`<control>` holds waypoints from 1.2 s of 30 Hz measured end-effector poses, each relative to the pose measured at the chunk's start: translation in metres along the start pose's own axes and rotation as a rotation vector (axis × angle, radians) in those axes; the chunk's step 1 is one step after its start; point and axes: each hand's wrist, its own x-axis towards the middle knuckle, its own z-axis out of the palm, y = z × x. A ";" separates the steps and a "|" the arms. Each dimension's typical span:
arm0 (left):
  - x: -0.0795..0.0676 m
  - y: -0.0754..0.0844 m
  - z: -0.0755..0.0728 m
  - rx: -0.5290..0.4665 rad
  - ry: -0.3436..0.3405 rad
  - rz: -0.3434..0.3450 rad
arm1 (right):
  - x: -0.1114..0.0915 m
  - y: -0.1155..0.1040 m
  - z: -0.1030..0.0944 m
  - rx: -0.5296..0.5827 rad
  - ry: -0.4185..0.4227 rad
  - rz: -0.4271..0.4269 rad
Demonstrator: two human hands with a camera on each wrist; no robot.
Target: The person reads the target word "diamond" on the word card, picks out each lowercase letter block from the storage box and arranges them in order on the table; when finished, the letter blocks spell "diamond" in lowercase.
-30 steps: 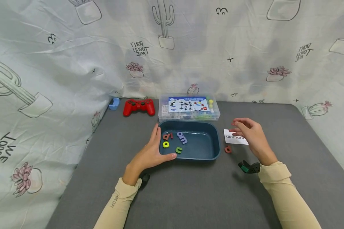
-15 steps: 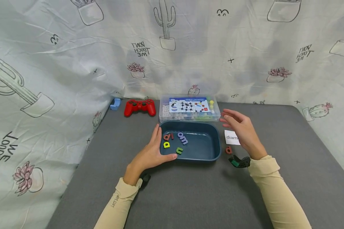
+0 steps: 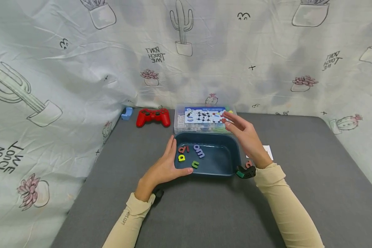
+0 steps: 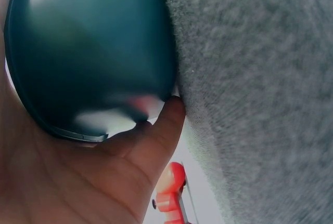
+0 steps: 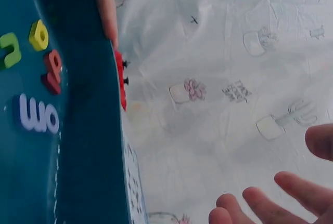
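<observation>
Item: one dark blue tray, on the worktop directly before me, presumably so both hands reach it equally. Contents, bunched toward its left end: red letters, purple letters, one yellow letter, one green letter. Outside, just beyond the right end: a loose red letter and a white card, partly hidden by my right wrist, likely set there for easy reach. My left hand: spread about the near-left corner, fingers straight along the outer wall, thumb on the near rim, apparently steadying it. My right hand: raised near the far-right corner, fingers parted and loosely bent, holding nothing visible; forearm angled inward.
</observation>
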 end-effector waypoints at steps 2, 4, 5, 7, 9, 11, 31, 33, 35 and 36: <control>0.000 0.000 0.000 -0.002 -0.003 -0.003 | 0.004 0.000 0.005 0.009 -0.024 -0.008; 0.000 0.001 0.000 -0.003 -0.008 -0.006 | 0.007 0.001 0.009 0.005 -0.046 -0.010; 0.000 0.001 0.001 -0.003 -0.011 -0.010 | 0.008 0.001 0.011 0.007 -0.058 -0.012; 0.000 0.001 0.001 -0.005 -0.014 -0.012 | 0.011 0.003 0.014 0.016 -0.081 -0.016; 0.001 0.001 0.001 -0.008 -0.014 -0.013 | 0.014 0.004 0.017 0.022 -0.102 -0.015; 0.001 0.001 0.001 -0.009 -0.014 -0.013 | 0.017 0.006 0.019 0.023 -0.128 -0.014; -0.001 -0.002 -0.001 -0.040 -0.011 0.011 | 0.047 0.025 0.056 -0.117 -0.367 -0.028; -0.001 -0.002 -0.001 -0.046 -0.012 0.015 | 0.049 0.026 0.060 -0.113 -0.384 -0.026; -0.001 -0.003 -0.002 -0.049 -0.014 0.018 | 0.050 0.028 0.064 -0.123 -0.401 -0.028; -0.001 -0.003 -0.002 -0.049 -0.015 0.019 | 0.050 0.029 0.065 -0.126 -0.411 -0.029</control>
